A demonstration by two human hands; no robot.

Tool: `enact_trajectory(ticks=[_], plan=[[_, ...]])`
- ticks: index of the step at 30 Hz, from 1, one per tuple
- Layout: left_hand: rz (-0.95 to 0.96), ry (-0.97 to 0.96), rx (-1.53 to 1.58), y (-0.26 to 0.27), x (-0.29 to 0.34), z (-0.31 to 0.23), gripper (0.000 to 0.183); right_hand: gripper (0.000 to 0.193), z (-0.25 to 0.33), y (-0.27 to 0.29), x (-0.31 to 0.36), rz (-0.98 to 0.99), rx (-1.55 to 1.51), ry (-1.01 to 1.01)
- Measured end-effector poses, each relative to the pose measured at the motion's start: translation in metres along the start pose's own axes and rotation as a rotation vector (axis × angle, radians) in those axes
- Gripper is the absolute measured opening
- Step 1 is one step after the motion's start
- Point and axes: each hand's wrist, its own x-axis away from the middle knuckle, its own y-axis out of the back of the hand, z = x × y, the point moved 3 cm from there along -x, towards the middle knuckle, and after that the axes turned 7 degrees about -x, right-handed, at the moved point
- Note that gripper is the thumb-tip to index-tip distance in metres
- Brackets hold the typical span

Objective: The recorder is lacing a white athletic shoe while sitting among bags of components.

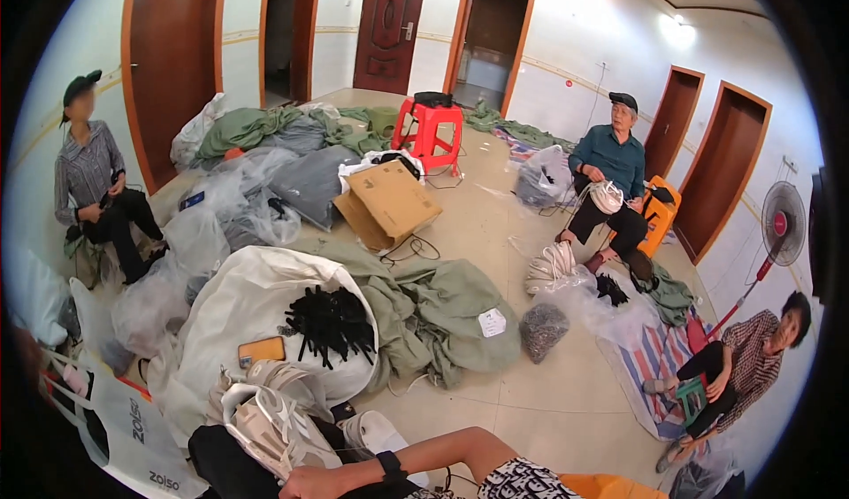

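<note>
My right hand (314,483) is at the lower edge, its forearm coming in from the right with a black wristband (390,466). The fingers look curled and partly cut off, beside a beige bundle of strap-like pieces (279,424) on my lap. What they grip, if anything, is hidden. My left hand does not show. Just beyond the bundle, a large white sack (239,313) is spread out. On it lie a heap of short black strips (329,325) and a phone in an orange-brown case (262,351). A white container (376,434) stands beside my lap.
Green cloth sacks (451,313), a bag of dark small pieces (544,331) and an open cardboard box (389,205) lie ahead. Red stools (431,132) stand farther off. Three people sit around; one holds a white bundle (607,197). A fan (782,225) stands right, a white bag (133,428) left.
</note>
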Motion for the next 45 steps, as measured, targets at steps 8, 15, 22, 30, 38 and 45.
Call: enact_trajectory(ticks=[8, 15, 22, 30, 38, 45], plan=[[-0.263, 0.224, 0.417, 0.029, -0.024, 0.031, 0.019, 0.020, -0.018, -0.009, -0.002, -0.102, -0.106, 0.270], [-0.604, 0.111, 0.306, 0.068, -0.025, -0.014, 0.015, 0.032, -0.007, -0.017, -0.007, 0.046, 0.084, 0.142], [-0.878, -0.153, -0.039, 0.115, -0.006, -0.014, 0.017, 0.025, -0.028, -0.053, -0.009, 0.032, 0.385, 0.423], [-0.940, -0.067, -0.205, 0.114, -0.016, 0.002, 0.019, 0.027, -0.002, -0.029, 0.015, 0.266, -0.193, 0.200], [-0.544, -0.084, 0.853, 0.105, 0.005, -0.044, 0.018, 0.032, 0.037, 0.026, -0.013, -0.546, -0.035, 0.534], [-0.406, 0.093, 1.060, 0.120, 0.035, 0.048, 0.030, 0.026, 0.000, -0.081, -0.009, 0.235, 0.084, 0.479]])
